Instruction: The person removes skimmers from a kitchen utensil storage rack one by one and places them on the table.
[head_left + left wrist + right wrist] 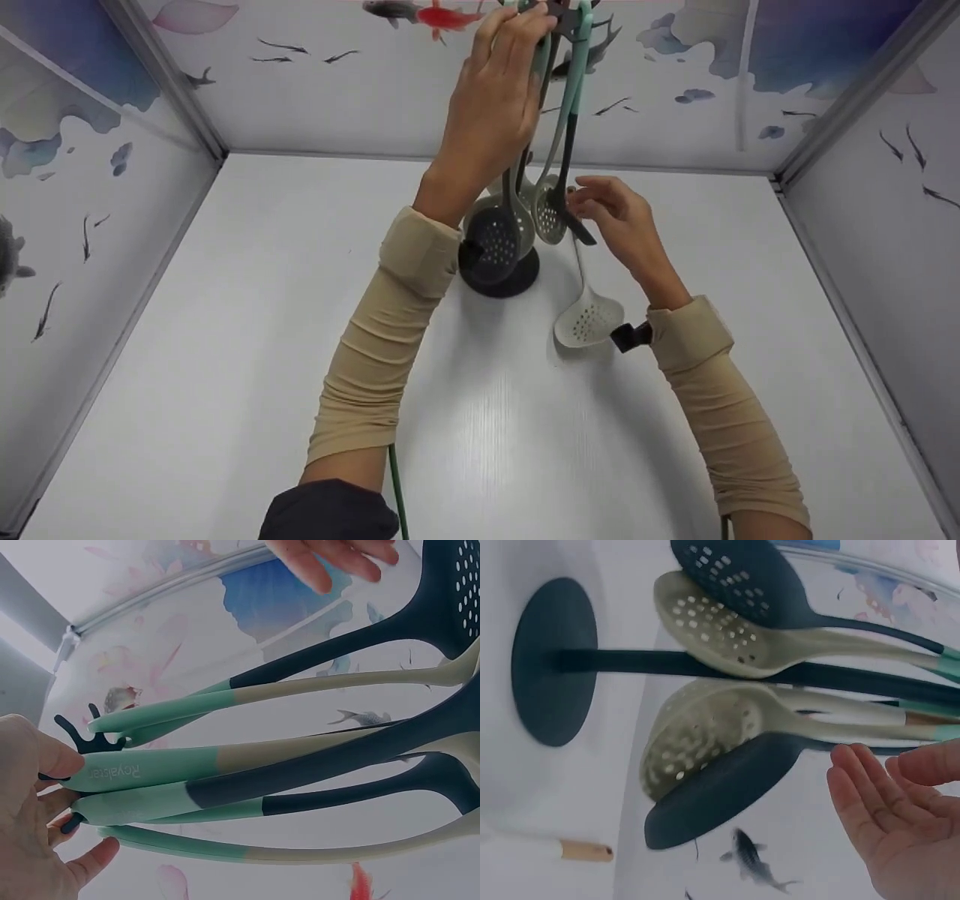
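The mint-handled silicone utensils (pixel 555 135) hang from the black hooked stand (pixel 499 274) mid-table. Your left hand (pixel 495 97) pinches a mint handle at the top hooks; you seem mid-hanging or unhooking. Your right hand (pixel 622 217) hovers open by the heads; a pale slotted spoon (pixel 589 319) lies beside; steady the cluster next

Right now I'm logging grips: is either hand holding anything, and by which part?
The left hand pinches a hanging utensil's mint handle end at the rack top. The right hand holds nothing.
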Available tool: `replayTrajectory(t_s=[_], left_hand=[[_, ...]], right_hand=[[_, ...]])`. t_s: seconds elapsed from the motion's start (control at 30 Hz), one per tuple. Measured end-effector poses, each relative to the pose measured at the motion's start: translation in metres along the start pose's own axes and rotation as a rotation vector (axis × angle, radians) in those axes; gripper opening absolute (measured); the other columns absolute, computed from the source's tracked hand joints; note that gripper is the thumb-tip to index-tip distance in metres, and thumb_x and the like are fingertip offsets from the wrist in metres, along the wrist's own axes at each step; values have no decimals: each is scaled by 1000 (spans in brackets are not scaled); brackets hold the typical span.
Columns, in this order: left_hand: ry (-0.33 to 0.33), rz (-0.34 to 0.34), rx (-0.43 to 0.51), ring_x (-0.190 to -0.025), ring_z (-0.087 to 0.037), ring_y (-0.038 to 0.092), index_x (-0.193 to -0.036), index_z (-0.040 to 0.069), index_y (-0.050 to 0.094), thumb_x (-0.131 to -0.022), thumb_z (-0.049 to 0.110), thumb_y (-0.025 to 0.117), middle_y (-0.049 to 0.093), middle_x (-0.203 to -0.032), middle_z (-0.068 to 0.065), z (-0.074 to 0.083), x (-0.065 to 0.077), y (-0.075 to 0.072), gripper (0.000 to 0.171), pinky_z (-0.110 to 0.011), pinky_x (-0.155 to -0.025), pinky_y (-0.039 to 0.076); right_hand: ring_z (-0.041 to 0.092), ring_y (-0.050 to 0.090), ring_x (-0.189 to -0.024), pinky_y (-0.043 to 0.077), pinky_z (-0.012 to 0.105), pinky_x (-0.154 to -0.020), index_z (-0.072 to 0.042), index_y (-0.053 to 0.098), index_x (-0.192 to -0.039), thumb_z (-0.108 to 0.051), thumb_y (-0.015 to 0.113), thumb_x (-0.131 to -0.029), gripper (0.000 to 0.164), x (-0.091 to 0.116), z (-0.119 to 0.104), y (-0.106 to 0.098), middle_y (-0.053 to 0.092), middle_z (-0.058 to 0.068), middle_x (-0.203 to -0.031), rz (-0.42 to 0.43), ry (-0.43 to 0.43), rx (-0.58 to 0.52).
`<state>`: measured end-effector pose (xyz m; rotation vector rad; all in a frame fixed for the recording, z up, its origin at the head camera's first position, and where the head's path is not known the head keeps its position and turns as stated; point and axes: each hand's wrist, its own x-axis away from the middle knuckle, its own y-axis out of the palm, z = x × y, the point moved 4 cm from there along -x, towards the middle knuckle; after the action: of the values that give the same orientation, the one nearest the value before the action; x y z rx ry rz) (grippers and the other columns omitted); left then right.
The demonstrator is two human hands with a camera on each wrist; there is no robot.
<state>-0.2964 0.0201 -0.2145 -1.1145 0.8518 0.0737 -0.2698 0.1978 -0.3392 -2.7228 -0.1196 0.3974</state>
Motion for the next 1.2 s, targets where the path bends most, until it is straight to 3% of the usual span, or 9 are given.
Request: replayTrajectory(t_s=[0.1, 0.27, 0.47, 0.63, 0.83, 1.03, 1.2], left_hand=[[3, 4, 1, -140, -19, 18, -142, 14, 32, -101, 21, 25, 28, -151, 0, -1, 0, 0, 42, -23, -110, 26], [7, 6, 10, -140, -19, 19, -142, 14, 33, -101, 20, 24, 29, -151, 0, -1, 1, -1, 42, -23, -110, 26], [15, 9, 15, -140, -20, 18, -141, 13, 33, -101, 19, 23, 29, -151, -1, 0, 1, -2, 42, -22, -111, 24], [6, 4, 9, -140, -21, 18, -141, 13, 33, -101, 19, 24, 29, -151, -3, -1, 1, -2, 42, -20, -111, 23], [-6, -7, 5, -140, -20, 19, -141, 13, 33, -101, 19, 25, 29, -151, -2, -2, 2, -2, 42, -21, -110, 24], [-12, -14, 0, -140, -20, 18, -142, 14, 32, -100, 20, 25, 28, -152, -2, -1, 2, -2, 42, -21, -111, 23], [-9, -10, 7, -140, -20, 18, -142, 13, 33, -101, 20, 25, 29, -151, -2, -1, 2, -1, 42, -21, -111, 23]], right_hand=[[26, 54, -118, 42, 29, -100, 5, 42, -133, -2, 45, -96, 38, -5, -7, 16, 54, 22, -129, -61, -14, -57], [27, 36, -135, 31, 34, -111, 2, 23, -145, -4, 43, -96, 53, -15, 3, 35, 31, 19, -149, -105, -13, -32], [23, 22, -142, 24, 32, -114, -3, 3, -149, -5, 43, -96, 66, -24, 9, 44, 15, 15, -155, -111, 2, -26], [24, 12, -144, 17, 31, -116, -2, -2, -148, -3, 44, -95, 70, -25, 4, 43, 7, 17, -155, -107, -4, -73], [27, 11, -144, 13, 33, -117, 2, 2, -147, -2, 44, -94, 68, -21, -5, 37, 9, 20, -155, -94, -5, -137], [30, 17, -142, 11, 45, -116, 3, 14, -146, -8, 49, -92, 65, -20, -8, 31, 25, 21, -150, -49, -11, -26], [31, 18, -142, 14, 40, -117, 4, 13, -146, -7, 46, -94, 63, -22, -5, 32, 24, 21, -150, -64, -8, -55]])
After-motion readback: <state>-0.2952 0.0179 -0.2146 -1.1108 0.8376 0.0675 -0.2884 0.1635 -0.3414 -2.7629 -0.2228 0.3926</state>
